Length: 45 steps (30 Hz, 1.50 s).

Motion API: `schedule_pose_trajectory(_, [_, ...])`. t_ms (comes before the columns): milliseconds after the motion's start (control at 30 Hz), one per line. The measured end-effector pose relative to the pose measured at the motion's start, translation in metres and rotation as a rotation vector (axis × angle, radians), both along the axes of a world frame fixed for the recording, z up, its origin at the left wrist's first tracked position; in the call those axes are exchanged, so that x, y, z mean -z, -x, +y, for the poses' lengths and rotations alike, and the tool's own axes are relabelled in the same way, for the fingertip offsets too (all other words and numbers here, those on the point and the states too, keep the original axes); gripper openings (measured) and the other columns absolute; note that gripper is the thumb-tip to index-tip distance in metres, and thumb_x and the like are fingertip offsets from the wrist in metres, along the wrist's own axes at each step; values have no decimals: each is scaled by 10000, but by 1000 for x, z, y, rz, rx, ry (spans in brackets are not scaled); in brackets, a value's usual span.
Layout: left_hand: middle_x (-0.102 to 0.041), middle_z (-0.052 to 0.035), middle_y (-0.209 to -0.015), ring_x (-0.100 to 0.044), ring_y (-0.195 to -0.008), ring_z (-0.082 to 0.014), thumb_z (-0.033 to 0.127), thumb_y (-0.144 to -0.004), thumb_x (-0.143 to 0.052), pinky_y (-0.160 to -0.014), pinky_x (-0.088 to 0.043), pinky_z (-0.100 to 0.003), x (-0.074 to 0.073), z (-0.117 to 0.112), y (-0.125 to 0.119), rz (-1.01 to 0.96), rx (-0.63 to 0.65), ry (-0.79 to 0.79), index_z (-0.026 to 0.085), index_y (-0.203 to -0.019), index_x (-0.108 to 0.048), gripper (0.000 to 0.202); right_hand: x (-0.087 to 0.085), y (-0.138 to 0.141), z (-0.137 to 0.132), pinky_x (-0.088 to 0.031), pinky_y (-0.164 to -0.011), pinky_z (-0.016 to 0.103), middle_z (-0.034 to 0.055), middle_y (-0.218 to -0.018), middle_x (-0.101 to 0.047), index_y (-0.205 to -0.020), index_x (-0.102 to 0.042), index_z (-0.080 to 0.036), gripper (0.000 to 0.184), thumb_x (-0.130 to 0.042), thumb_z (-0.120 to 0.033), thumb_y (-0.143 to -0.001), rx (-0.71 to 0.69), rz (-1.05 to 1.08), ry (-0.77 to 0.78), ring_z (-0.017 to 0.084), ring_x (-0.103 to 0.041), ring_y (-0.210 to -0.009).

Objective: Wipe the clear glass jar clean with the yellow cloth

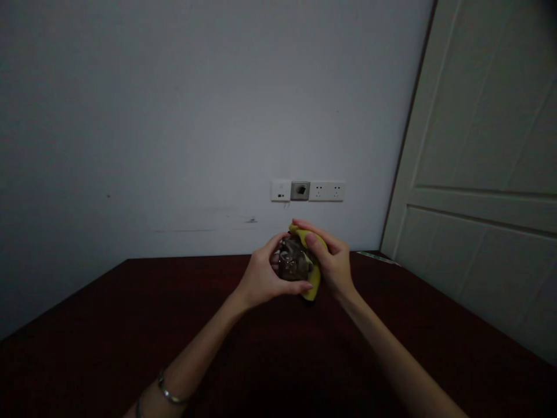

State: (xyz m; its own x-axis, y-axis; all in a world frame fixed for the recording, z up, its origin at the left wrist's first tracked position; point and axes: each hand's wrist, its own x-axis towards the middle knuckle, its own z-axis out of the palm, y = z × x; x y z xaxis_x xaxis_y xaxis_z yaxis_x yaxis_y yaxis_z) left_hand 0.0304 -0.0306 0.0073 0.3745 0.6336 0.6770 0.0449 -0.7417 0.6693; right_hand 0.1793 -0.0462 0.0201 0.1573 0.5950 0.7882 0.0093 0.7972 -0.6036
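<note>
Left grip (265, 273): one dark glossy object (292, 262); right grip (336, 260): one banana (315, 281).

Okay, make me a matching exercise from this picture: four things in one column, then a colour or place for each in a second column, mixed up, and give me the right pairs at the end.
Column one:
1. banana
2. bracelet
3. tabletop
4. dark glossy object

Column two:
A. dark red
B. curled in the left hand
C. yellow, gripped by the right hand
D. silver-coloured, worn on the left forearm

Right pairs: 1-C, 2-D, 3-A, 4-B.
</note>
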Motion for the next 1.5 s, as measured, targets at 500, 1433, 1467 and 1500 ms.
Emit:
schedule_pose_trajectory(500, [-657,-115,-1105,-649,-1004,-265,323,-494,-848,-830,-555,-353,-3,-4,-4,-115,92,188,140,-1167,-493,782,-4,4,-6,-476,-1007,429,23,-1099,-715,-954,-734,-281,191,-684,-317,-773,29,-32,-26,218,-642,-1084])
schedule_pose_trajectory(1433, [-680,-108,-1028,-667,-912,-254,374,-489,-846,-785,-557,-368,-1,2,-3,-99,127,204,137,-1180,-517,801,2,-2,3,-489,-967,409,42,-1098,-708,-974,-703,-256,296,-539,-475,-860,-13,-73,-7,217,-638,-1061])
schedule_pose_trajectory(1467, [-681,-105,-1008,-667,-889,-247,384,-499,-840,-768,-556,-359,-1,3,-3,-103,142,223,133,-1148,-534,760,4,-3,4,-491,-958,406,45,-1122,-693,-1013,-685,-255,340,-482,-495,-885,-29,-86,2,216,-631,-1061])
schedule_pose_trajectory(1500, [-682,-100,-985,-666,-866,-237,397,-510,-832,-752,-553,-348,-2,4,-3,-109,156,242,128,-1105,-551,710,6,-4,4,-487,-958,407,47,-1158,-671,-1060,-662,-258,381,-427,-514,-902,-50,-112,0,217,-620,-1071])
